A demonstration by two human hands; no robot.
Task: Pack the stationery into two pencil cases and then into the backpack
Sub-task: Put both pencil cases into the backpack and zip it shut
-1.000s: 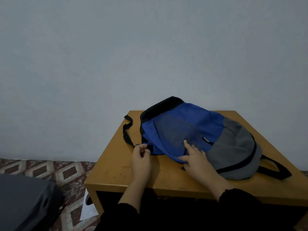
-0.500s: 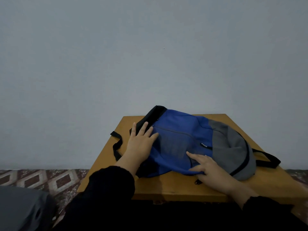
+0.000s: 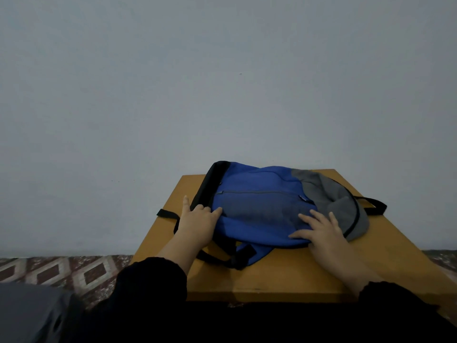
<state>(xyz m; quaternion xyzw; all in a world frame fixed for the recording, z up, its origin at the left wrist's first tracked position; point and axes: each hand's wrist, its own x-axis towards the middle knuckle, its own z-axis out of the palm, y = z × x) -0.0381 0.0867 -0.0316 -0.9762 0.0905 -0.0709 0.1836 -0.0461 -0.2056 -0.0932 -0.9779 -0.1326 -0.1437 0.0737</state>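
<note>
A blue and grey backpack (image 3: 259,189) lies flat on a wooden table (image 3: 284,276), its black end to the left and its grey end to the right. Its front zip looks closed. My left hand (image 3: 197,224) grips the black left end, thumb on the blue fabric and fingers curled at the edge. Spread flat, my right hand (image 3: 321,229) presses on the blue front near the lower edge. No pencil cases or stationery are in view.
Black straps stick out at the left (image 3: 165,212), the right (image 3: 373,205) and under the bag's front edge (image 3: 237,256). A plain wall stands right behind the table. Patterned floor tiles (image 3: 61,268) and a dark grey object (image 3: 29,313) lie to the left.
My left hand left the strap, went to the bag's black end and now curls on it. The bag has turned flatter and squarer to me. The right hand shifted right on the blue front.
</note>
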